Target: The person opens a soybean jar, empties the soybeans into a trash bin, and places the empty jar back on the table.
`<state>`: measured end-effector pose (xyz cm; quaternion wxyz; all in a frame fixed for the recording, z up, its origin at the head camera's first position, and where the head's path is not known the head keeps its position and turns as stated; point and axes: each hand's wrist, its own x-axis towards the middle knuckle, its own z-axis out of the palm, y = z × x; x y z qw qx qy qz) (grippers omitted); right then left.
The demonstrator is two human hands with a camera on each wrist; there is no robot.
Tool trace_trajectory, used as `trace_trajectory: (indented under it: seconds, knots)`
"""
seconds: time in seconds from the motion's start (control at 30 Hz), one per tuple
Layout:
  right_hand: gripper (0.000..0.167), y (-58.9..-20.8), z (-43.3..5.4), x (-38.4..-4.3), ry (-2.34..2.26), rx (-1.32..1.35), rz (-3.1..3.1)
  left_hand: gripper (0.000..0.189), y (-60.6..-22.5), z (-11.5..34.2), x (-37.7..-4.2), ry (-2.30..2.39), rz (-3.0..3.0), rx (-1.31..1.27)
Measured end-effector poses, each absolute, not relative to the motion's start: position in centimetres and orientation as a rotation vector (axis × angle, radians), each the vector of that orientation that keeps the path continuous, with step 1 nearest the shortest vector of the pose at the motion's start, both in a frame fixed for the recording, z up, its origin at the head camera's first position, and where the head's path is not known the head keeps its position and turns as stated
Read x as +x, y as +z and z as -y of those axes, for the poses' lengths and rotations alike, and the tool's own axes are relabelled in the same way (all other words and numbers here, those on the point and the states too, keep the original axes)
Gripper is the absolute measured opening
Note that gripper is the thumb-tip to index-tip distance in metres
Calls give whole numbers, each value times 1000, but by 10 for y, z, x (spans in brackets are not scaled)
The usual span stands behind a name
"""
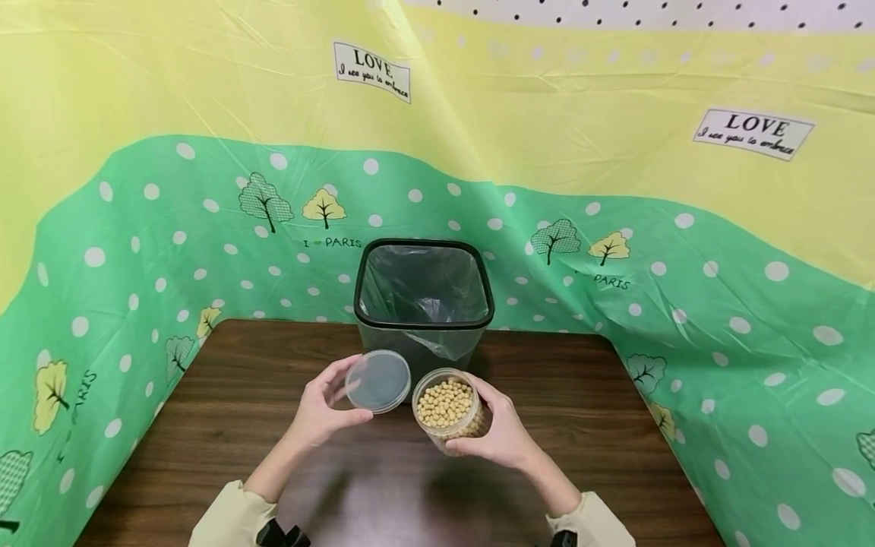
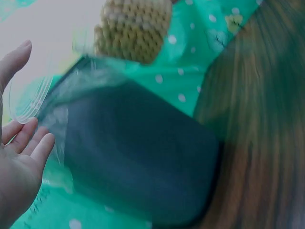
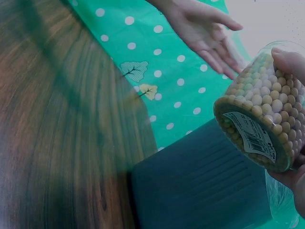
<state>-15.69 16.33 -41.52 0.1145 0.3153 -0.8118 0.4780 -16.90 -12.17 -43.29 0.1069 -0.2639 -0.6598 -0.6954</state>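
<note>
Between thumb and fingers, my left hand (image 1: 323, 408) grips a clear round lid (image 1: 378, 381) by its edge, tilted above the table. Close to its right, my right hand (image 1: 502, 429) holds a clear plastic jar (image 1: 446, 439) without its lid, the mouth tipped toward the head camera. Round, pale yellow beans, probably soybeans (image 1: 444, 403), fill much of the jar. A label (image 3: 252, 137) with a barcode shows on the jar's bottom in the right wrist view. Lid and jar are slightly apart, both in front of the trash can (image 1: 427, 325).
The dark trash can has a black rim and a clear plastic liner (image 1: 432, 300). It stands at the back of the brown wooden table (image 1: 260, 387). A green and yellow printed curtain (image 1: 437, 197) surrounds the table at the back and sides.
</note>
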Motion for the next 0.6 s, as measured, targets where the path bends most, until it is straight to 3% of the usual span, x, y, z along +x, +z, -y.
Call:
trace_trajectory:
  seconds: [0.3, 0.6]
  knots:
    - [89, -430, -175, -161, 1449, 912, 2400, 70, -475, 153, -171, -1918, 2166, -455]
    - [84, -408, -170, -148, 1427, 950, 2369, 77, -527, 179, -179, -1696, 2485, -139]
